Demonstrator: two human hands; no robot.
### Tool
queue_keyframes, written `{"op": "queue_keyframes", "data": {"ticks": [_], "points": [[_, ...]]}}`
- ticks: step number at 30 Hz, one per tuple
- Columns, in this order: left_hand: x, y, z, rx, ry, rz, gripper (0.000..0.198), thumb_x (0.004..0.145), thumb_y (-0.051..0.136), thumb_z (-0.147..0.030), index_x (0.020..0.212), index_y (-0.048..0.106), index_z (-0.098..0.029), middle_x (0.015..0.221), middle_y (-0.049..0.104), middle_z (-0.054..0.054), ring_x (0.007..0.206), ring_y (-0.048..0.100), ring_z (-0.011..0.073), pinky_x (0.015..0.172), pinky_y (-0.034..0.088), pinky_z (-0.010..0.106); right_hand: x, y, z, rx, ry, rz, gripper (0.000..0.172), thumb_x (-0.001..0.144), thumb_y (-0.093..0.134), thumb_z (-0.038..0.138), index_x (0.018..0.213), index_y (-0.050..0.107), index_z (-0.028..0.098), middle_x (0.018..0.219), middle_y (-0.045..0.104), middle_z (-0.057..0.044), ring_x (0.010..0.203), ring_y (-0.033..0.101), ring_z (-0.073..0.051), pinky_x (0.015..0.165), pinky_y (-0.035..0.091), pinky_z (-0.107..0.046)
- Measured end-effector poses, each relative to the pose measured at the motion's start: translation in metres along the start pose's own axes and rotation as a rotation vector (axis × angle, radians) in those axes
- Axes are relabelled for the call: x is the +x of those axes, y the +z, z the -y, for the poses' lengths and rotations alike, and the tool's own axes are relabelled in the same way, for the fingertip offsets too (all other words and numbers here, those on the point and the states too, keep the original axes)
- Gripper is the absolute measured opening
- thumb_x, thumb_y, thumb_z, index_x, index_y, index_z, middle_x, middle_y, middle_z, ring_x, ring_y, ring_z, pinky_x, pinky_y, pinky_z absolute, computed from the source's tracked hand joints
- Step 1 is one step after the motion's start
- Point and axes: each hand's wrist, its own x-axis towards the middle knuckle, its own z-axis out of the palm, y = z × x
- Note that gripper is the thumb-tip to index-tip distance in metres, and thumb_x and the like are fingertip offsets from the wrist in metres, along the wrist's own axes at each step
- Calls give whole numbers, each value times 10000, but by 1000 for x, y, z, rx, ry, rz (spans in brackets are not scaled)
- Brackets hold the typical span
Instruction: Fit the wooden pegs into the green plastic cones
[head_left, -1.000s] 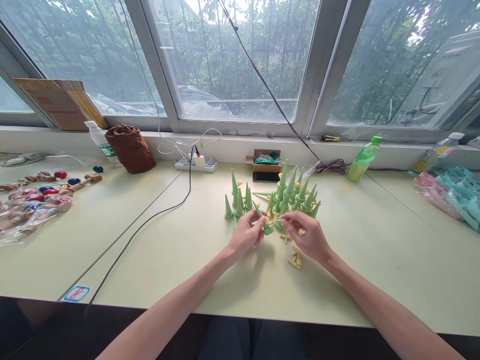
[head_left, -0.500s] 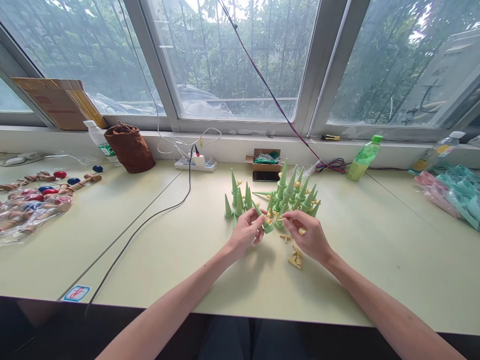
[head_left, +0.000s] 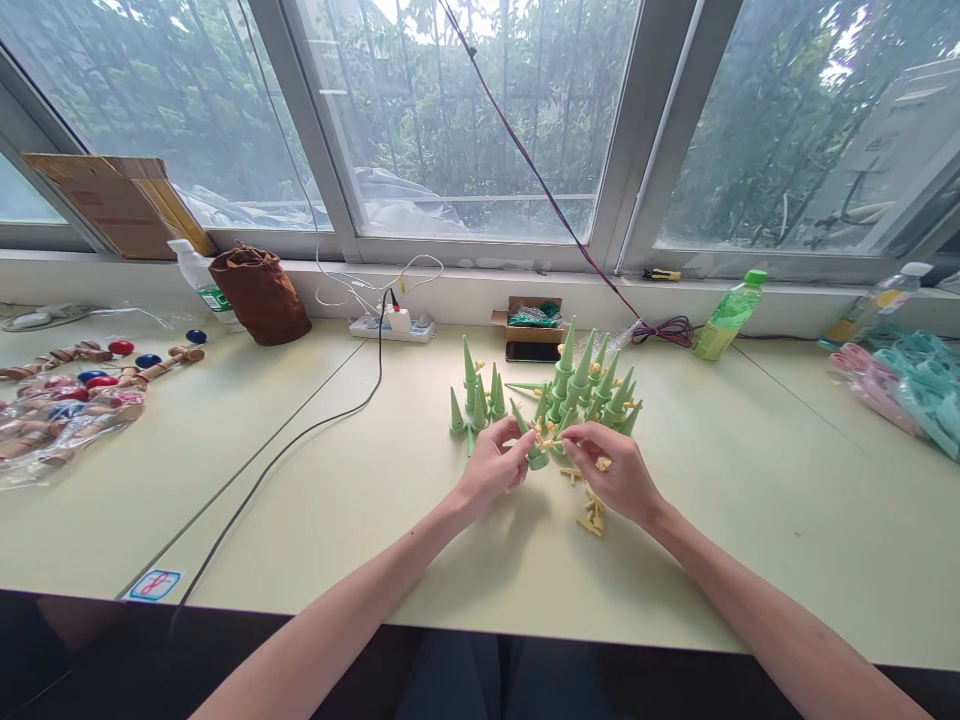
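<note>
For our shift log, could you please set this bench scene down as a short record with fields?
Left hand: grip closed on a tilted, green, plastic-looking cone
Right hand: pinching a thin yellow stick-like piece close to that cone; contact unclear
Beside right hand: loose yellow T-shaped pieces on the pale yellow-green tabletop
Beyond hands: many more green cones, mostly upright
Behind cones: open brown cardboard box, dark rectangular phone

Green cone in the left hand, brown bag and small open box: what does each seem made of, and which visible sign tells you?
The green cone in the left hand is probably moulded plastic: smooth, evenly coloured. The brown bag could be fabric or suede: dull, soft-looking, gathered and creased on top. The small open box looks like plain cardboard: brown, with a folded-out flap.
</note>
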Motion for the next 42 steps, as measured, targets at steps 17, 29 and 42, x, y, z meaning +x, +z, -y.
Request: {"op": "queue_keyframes", "data": {"ticks": [17,29,42], "points": [[-1,2,1,92,71,-22,369,901,573,-542,866,536,-176,517,467,-70,343,417,62,351,306,191,-1,2,3,-19,-40,46,121,954,566,295,958,648,207,782,644,-37,544,549,-128,511,487,-270],[-4,2,3,273,227,-29,335,941,531,-497,884,564,-169,755,527,0,499,476,67,425,380,198,-1,1,3,-32,-43,52,124,957,564,307,946,643,213,789,652,-37,533,536,-127,514,482,-276],[-6,2,1,245,206,4,274,947,545,-448,923,562,-176,689,456,-33,456,375,46,379,296,187,-1,2,1,-6,-3,91,152,958,578,346,955,653,214,802,661,-30,526,543,-123,521,481,-268]]}}
